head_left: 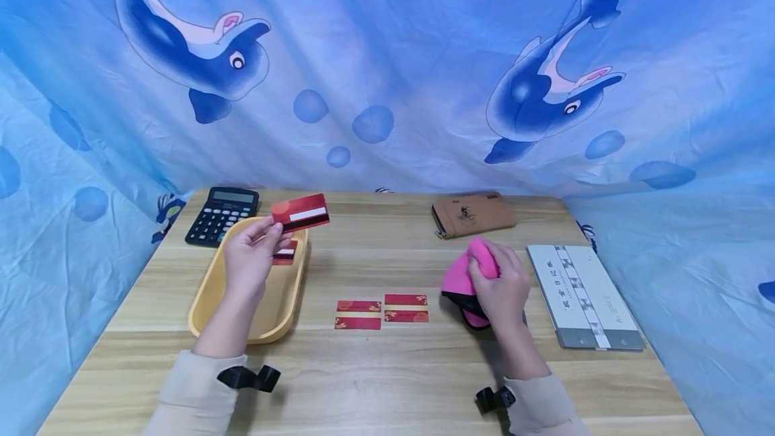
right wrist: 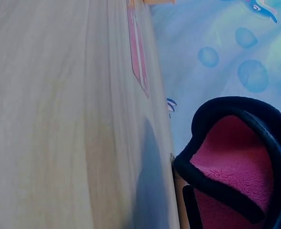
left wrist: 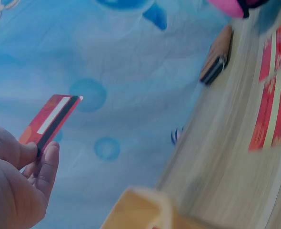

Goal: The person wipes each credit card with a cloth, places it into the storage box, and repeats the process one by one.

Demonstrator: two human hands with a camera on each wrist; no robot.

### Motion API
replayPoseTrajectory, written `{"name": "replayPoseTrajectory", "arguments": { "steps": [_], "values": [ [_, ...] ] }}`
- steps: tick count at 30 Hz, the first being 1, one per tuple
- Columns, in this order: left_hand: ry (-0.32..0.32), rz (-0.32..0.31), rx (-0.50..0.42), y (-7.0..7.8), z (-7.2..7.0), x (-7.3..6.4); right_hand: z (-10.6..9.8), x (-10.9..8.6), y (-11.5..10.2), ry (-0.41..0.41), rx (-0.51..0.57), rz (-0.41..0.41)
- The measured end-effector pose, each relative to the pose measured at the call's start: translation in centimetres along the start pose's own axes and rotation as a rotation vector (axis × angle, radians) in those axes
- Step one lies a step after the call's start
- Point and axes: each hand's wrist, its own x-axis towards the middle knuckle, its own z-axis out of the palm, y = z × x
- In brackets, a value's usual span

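My left hand (head_left: 249,254) pinches a red card (head_left: 301,212) with a white strip and a black stripe, raised over the far end of a yellow tray (head_left: 196,301). In the left wrist view the card (left wrist: 50,119) sticks out between thumb and fingers. Another red card (head_left: 284,252) lies in the tray. On the right, my right hand (head_left: 501,286) grips a bunched pink cloth with black edging (head_left: 458,279). The right wrist view shows the cloth's fuzzy inner side (right wrist: 238,162); the hand itself is hardly visible there.
Two red cards with gold bands, a left one (head_left: 358,323) and a right one (head_left: 406,299), lie mid-table. A black calculator (head_left: 206,224) stands behind the tray. At the back is a brown zip wallet (head_left: 484,214). A white-and-grey notebook (head_left: 545,288) lies far right.
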Motion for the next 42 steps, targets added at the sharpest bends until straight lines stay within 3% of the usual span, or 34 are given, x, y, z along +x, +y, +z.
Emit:
{"name": "replayPoseTrajectory", "arguments": {
  "steps": [5,11,19,23,29,36,42],
  "values": [
    [0.042,-0.027,0.037,-0.2,-1.9,1.5,-0.1,-0.1,0.5,0.007,-0.011,-0.008],
    [0.086,-0.078,0.164,-0.8,-3.9,3.0,-0.2,-0.1,0.9,0.005,-0.02,-0.016],
    [0.002,-0.117,0.296,-2.8,-6.0,4.1,-0.1,-0.1,1.2,-0.007,-0.018,-0.024],
    [-0.049,-0.105,0.37,-3.7,-6.4,4.4,0.0,0.0,1.2,-0.018,-0.023,-0.029],
    [-0.077,-0.098,0.451,-4.4,-6.6,4.6,0.1,0.0,1.2,-0.023,-0.02,-0.032],
    [-0.096,-0.064,0.769,-4.6,-6.8,4.8,0.2,-0.2,1.6,-0.019,-0.009,-0.017],
    [-0.12,-0.071,0.801,-4.7,-6.8,4.7,0.2,-0.2,1.6,-0.029,0.004,-0.003]
  ]
}}
